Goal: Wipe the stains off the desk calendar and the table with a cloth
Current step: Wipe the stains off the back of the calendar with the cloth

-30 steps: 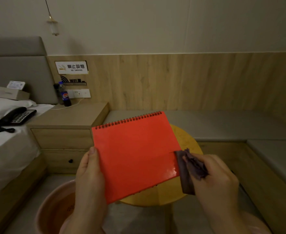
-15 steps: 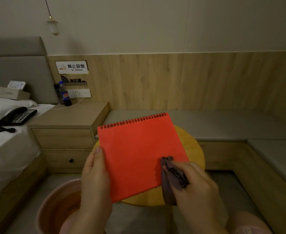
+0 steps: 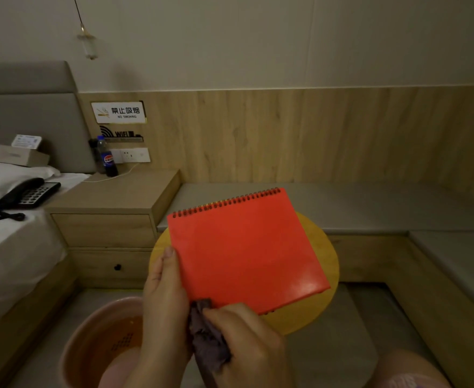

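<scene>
The red desk calendar [image 3: 247, 253], spiral-bound along its far edge, is held up tilted above the round yellow worktop [image 3: 325, 264], its plain red face turned toward the person. The left hand [image 3: 164, 301] grips it by the near left edge, thumb lying up along the face and the fingers hidden behind. Just to the right of that hand, the right hand [image 3: 247, 343] has its fingers curled round a bunched dark purple cloth [image 3: 206, 340], the top of which touches the calendar's near left corner; the two hands sit close together with the cloth wedged between them. Below the left hand, on the floor, stands a pink basin [image 3: 73, 348] with an orange inside. Beyond the left hand, further left, is a wooden nightstand [image 3: 112, 203] with drawers, carrying a cola bottle [image 3: 107, 158] against the wall, near a white socket plate [image 3: 135, 155] and under a no-smoking sign [image 3: 119, 112]. Furthest left is a bed [image 3: 11, 247] with white sheets, where a black telephone [image 3: 25, 194] lies; a tissue box [image 3: 20, 156] sits by the grey headboard. Beyond and to the right of the hands a grey cushioned bench [image 3: 370, 203] runs along the wood-panelled wall.
</scene>
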A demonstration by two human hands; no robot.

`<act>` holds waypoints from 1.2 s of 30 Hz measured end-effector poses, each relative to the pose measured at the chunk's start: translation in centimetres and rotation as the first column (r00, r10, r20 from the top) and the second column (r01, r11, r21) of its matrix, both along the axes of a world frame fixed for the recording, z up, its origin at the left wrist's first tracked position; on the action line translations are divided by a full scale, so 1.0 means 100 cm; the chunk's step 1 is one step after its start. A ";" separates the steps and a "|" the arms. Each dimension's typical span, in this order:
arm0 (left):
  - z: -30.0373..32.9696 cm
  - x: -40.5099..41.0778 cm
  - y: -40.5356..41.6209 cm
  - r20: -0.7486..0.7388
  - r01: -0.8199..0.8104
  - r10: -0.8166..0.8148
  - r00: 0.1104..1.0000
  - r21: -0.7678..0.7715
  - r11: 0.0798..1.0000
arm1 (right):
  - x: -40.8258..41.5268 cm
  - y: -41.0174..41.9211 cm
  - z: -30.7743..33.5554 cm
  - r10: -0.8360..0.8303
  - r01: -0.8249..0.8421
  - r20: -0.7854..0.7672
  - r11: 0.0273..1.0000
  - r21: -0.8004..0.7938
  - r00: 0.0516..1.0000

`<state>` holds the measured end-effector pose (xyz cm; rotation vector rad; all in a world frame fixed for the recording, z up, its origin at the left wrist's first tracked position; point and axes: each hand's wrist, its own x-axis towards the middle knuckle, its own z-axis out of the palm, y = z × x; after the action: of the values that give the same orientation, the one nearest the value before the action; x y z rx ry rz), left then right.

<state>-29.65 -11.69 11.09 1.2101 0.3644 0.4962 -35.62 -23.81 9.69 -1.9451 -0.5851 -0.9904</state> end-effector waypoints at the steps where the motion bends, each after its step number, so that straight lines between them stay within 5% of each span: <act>1: -0.001 0.000 0.001 0.006 0.001 0.000 1.000 -0.014 1.000 | 0.001 -0.001 0.000 -0.006 0.006 0.000 1.000 -0.002 1.000; 23: -0.009 -0.003 0.007 -0.058 -0.061 0.059 0.997 -0.029 0.998 | 0.037 -0.094 -0.012 -0.255 0.262 -0.065 0.953 0.152 0.965; 28: -0.014 -0.003 0.007 -0.050 -0.064 0.064 0.997 0.004 0.998 | 0.045 -0.126 -0.014 -0.307 0.348 -0.231 0.923 0.165 0.923; 36: -0.012 -0.004 0.005 -0.073 -0.040 0.042 0.996 0.022 0.999 | 0.056 -0.143 -0.005 0.024 0.189 -0.527 0.919 0.346 0.849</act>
<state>-30.04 -11.19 9.86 1.2447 0.4483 0.4931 -29.98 -38.14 9.24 -1.7770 0.0168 -0.5259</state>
